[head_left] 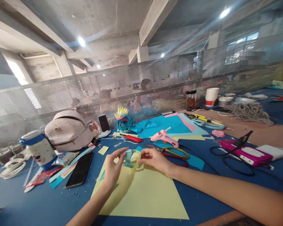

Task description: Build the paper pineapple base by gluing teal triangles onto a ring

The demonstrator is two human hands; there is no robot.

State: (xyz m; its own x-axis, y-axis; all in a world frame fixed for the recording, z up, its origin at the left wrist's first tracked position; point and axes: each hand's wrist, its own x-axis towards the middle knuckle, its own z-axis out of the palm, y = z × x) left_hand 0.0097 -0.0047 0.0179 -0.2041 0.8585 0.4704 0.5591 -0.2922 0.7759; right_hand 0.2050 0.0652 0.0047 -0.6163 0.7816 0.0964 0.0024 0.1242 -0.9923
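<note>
Now both hands point(134, 161) on paper piece point(130, 158)

Head view, close, facing forward, seemingly upward-tilted

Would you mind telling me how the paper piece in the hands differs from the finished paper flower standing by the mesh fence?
The paper piece is held between the left hand and right hand above the yellow sheet; the paper flower stands alone on the blue table. The piece looks small and loosely folded; the flower is bigger, with many layered petals and a yellow crown. Both combine teal and yellow paper.
</note>
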